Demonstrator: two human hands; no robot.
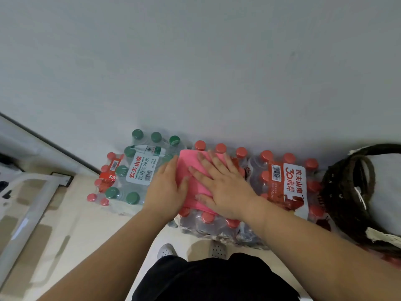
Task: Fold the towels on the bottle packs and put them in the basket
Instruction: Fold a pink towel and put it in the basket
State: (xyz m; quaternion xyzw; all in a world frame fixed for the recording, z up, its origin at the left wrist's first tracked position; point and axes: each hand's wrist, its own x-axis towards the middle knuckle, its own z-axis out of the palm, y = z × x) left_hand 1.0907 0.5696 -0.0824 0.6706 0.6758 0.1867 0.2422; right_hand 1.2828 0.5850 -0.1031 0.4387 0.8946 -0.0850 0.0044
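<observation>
Head view: looking straight down over a row of shrink-wrapped packs set against the wall (pixel 195 61).
Pink towel (pixel 188 159): here it is, folded to a neat rectangle, lying flat on the caps of the middle red-capped pack (pixel 201 224).
Towel's long axis: runs from the person's side toward the wall, one short end at the wall side, the other at the near row of caps.
Left hand (pixel 167 187): fingers straight and together, pointing toward the wall, laid along the towel's left edge, thumb resting on the pink cloth. Nothing gripped.
Right hand (pixel 219 183): palm down on the towel, fingers straight and spread, fanning toward the far left corner. Pressing flat, no grip.
Basket (pixel 338 192): dark woven one with a handle, at the right end of the row, something white inside; what it is, I cannot tell.
Neighbours: a green-capped pack (pixel 141 170) just left of the towel, a labelled red-capped pack (pixel 288 183) between towel and basket.
Below: pale shoes (pixel 166 250) on a light floor (pixel 76 213).
</observation>
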